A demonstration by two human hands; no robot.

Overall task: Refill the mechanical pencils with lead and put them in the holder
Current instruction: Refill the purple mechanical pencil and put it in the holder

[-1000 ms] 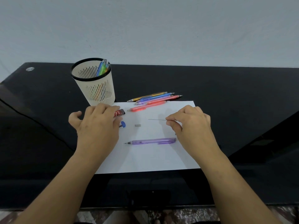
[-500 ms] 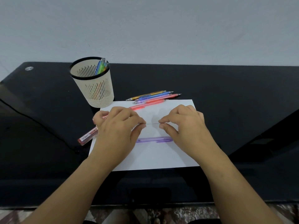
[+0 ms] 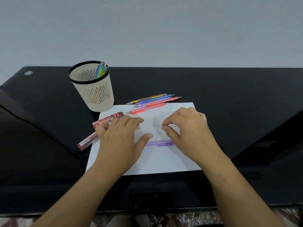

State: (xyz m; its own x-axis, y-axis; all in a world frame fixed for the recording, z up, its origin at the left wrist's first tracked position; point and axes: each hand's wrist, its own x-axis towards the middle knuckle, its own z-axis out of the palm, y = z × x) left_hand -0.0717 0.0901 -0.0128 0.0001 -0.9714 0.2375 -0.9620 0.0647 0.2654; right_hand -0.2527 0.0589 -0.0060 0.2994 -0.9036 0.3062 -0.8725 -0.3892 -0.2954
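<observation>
Right hand (image 3: pixel 188 133) pinches a thin lead (image 3: pixel 155 125) in its fingers; left hand (image 3: pixel 121 140) fingers loose, holding nothing. Purple pencil (image 3: pixel 161 143) lies on paper (image 3: pixel 164 161) between them, holder (image 3: pixel 98 99) at 11 o'clock.

Place: a desk spot in a home or small office is suggested; which of the two cannot be told.
Counter: a glossy black glass counter (image 3: pixel 229 89) is set against a plain pale wall (image 3: pixel 164 30).
Stationery: a slotted cream holder (image 3: pixel 98 102) and a white sheet (image 3: pixel 155 161) are laid on the counter.
Floor: patterned flooring (image 3: pixel 180 218) is seen below the counter's near edge.
</observation>
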